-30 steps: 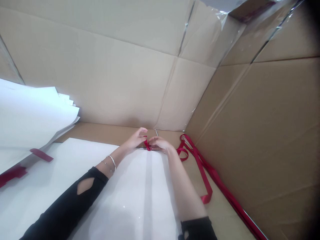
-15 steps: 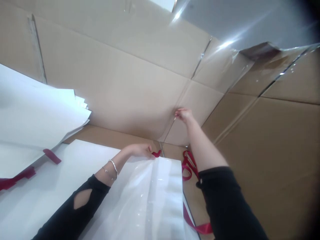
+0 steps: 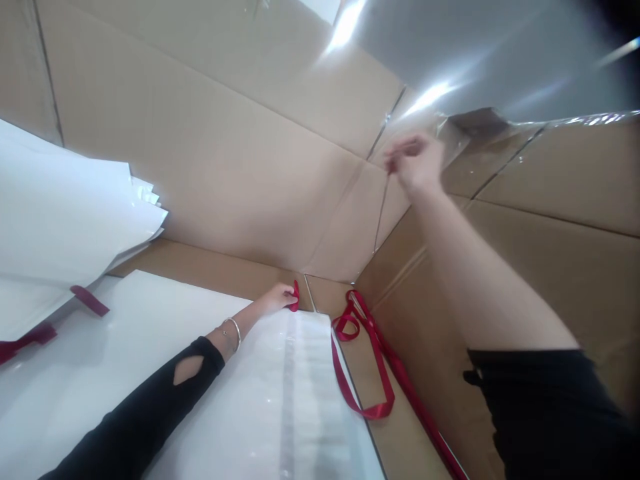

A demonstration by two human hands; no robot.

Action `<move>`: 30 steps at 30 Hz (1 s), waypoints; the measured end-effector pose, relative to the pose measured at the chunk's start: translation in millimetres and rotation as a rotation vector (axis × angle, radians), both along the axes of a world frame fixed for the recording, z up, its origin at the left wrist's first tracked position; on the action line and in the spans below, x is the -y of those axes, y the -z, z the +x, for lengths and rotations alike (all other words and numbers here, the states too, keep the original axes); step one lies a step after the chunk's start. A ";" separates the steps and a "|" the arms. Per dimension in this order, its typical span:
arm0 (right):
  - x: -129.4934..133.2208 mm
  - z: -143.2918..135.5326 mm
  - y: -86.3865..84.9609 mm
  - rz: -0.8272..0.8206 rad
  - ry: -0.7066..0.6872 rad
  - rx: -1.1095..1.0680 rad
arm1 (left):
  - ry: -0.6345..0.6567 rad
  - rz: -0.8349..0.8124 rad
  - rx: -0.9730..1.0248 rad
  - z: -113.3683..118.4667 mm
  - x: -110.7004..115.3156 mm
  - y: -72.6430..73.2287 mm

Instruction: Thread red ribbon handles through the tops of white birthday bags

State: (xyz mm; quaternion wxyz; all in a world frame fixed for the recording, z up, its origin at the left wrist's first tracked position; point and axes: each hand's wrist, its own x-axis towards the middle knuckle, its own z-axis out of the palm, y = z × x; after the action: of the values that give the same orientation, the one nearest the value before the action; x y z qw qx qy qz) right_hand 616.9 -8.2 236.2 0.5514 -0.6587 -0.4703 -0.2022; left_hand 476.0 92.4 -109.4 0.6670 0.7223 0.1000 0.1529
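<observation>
Near the top edge of a white plastic-looking sheet (image 3: 250,400), my left hand (image 3: 276,299) pinches a short red ribbon (image 3: 295,297) between thumb and fingers. My right hand (image 3: 415,163) is raised in front of the cardboard, up and to the right, blurred by motion with its fingers closed. From its fingertips a thin thread (image 3: 381,217) runs down toward the corner of the cardboard. More red ribbon (image 3: 380,408) lies in loops beside the sheet's right edge, below the right forearm.
Cardboard walls (image 3: 210,153) rise behind and to the right, meeting in a corner. At left, a stack of white sheets (image 3: 65,227) overhangs, with a red ribbon strip (image 3: 90,301) by its lower edge. Clear film (image 3: 565,121) covers the right wall's top edge.
My right hand has risen up and to the right, away from the corner, with the thread stretching below it. My left hand keeps the ribbon, which now stands more upright.
</observation>
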 end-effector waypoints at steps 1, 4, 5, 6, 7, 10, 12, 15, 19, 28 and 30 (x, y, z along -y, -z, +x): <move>-8.7 -0.9 17.3 -0.076 0.005 -0.033 | -0.031 -0.032 0.016 1.7 0.8 3.9; -33.0 5.6 83.4 -0.278 0.009 -0.123 | -0.105 -0.129 0.059 4.8 2.6 10.7; -38.7 9.3 108.0 -0.336 0.011 -0.151 | -0.126 -0.154 0.070 5.6 2.8 12.1; -42.8 12.9 132.6 -0.386 0.013 -0.176 | -0.145 -0.172 0.079 6.5 2.8 13.4; -45.5 15.8 156.3 -0.432 0.015 -0.201 | -0.163 -0.183 0.085 7.6 2.9 14.9; -47.7 18.4 214.5 -0.534 0.008 -0.255 | -0.208 -0.184 0.088 11.2 3.7 20.3; -46.6 14.4 238.5 -0.583 0.003 -0.277 | -0.236 -0.166 0.088 13.3 5.1 23.6; -38.4 -0.6 253.4 -0.629 0.005 -0.304 | -0.279 -0.122 0.092 13.9 7.4 23.9; 16.3 -44.2 253.5 -0.703 -0.002 -0.413 | -0.299 -0.062 0.078 9.5 9.2 15.8; 273.1 -275.6 240.1 -1.109 -0.073 -1.027 | -0.299 0.101 0.081 26.2 7.8 15.3; 296.0 -318.8 265.0 -0.991 0.010 -1.214 | -0.293 0.136 0.094 30.0 6.6 16.9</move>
State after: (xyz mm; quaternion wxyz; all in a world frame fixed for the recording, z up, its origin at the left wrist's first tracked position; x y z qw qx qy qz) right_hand 298.0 -304.2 -28.8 0.3527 -0.8255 -0.1190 0.4243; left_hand 506.0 85.8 -126.3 0.5912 0.7355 0.1623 0.2883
